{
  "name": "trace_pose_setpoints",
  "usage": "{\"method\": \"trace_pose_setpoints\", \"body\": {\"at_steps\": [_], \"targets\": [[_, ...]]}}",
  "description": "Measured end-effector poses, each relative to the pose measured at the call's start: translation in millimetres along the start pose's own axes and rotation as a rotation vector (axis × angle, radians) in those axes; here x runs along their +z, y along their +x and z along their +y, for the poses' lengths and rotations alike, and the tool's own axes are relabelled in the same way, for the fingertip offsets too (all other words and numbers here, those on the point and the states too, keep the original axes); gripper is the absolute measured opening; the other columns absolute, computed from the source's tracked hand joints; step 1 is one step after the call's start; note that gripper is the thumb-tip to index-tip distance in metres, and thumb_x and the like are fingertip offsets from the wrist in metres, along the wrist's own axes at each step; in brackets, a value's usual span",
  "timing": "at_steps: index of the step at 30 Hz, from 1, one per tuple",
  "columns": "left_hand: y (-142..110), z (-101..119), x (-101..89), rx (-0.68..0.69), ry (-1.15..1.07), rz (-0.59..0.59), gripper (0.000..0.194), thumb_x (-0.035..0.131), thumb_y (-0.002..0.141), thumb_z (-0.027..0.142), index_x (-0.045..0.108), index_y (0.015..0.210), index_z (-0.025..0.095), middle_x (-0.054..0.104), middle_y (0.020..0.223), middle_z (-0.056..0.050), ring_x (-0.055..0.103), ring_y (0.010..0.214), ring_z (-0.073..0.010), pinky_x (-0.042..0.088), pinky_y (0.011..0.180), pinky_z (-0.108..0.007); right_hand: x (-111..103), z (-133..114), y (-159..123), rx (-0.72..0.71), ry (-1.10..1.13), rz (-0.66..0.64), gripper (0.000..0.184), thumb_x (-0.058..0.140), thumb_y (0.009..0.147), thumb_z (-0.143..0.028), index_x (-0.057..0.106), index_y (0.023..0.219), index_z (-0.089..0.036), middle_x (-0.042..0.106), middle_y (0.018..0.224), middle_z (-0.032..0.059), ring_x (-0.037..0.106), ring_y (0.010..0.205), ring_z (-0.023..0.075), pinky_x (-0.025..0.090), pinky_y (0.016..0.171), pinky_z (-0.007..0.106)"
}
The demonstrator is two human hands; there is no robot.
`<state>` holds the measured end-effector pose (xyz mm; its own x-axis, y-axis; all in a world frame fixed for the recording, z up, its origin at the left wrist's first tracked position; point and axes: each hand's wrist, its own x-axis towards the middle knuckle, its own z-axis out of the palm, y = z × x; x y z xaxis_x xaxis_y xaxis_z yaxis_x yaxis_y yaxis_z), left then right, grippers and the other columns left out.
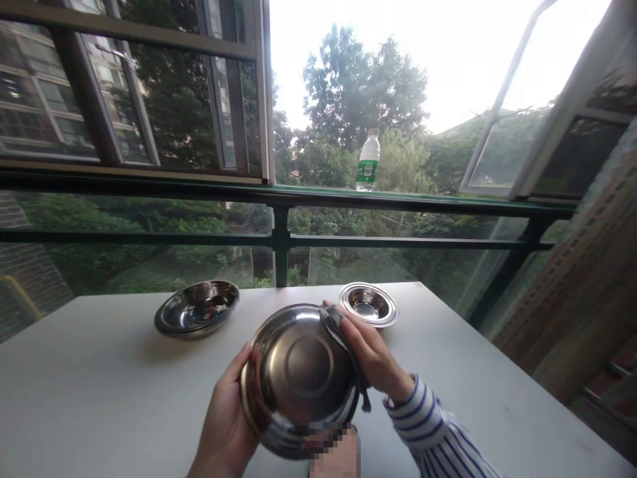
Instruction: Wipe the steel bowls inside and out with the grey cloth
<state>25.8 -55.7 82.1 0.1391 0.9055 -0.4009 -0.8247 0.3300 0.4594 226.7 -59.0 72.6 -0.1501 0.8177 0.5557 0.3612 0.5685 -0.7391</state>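
A shiny stainless steel bowl (302,366) is held up over the white table, tilted so that a round face with a ring mark points at me. My left hand (229,408) grips its left rim, thumb on the near side and the other fingers hidden behind. On the bowl's upper right edge, my right hand (371,352) presses a dark grey cloth (338,328); the cloth hangs down beside the rim. Behind that hand stands a smaller steel bowl (368,304) with a wide rim. Farther left sits another steel bowl (198,309), with reflections inside it.
The white table (109,385) ends at a green metal railing (281,245) with glass panels. A plastic bottle (367,162) with a green label stands on the top rail. Window sashes (134,93) are at the left, and a patterned curtain (572,285) hangs at the right.
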Motion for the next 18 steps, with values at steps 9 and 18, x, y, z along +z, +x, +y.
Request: {"method": "trace_pose_setpoints", "body": {"at_steps": [9, 18], "targets": [[-4.4, -6.9, 7.4, 0.026, -0.063, 0.033, 0.03, 0.043, 0.087, 0.013, 0.063, 0.108, 0.007, 0.074, 0.073, -0.01, 0.071, 0.072, -0.0234, 0.055, 0.079, -0.041, 2.5, 2.0, -21.5, 0.004, -0.065, 0.132, 0.042, 0.031, 0.096, -0.033, 0.041, 0.135, -0.021, 0.044, 0.139, 0.0069, 0.036, 0.131, 0.0235, 0.029, 0.108, 0.045], [-3.2, -9.4, 10.0, -0.003, -0.071, 0.096, 0.027, 0.044, 0.087, 0.016, 0.061, 0.107, 0.008, 0.071, 0.061, -0.005, 0.068, 0.055, -0.0177, 0.058, 0.066, -0.033, 30.6, 4.4, -54.3, -0.463, -0.611, 0.162, 0.065, 0.04, 0.087, -0.023, 0.012, 0.145, -0.015, 0.019, 0.15, 0.0128, 0.02, 0.136, 0.0336, 0.035, 0.101, 0.058]]}}
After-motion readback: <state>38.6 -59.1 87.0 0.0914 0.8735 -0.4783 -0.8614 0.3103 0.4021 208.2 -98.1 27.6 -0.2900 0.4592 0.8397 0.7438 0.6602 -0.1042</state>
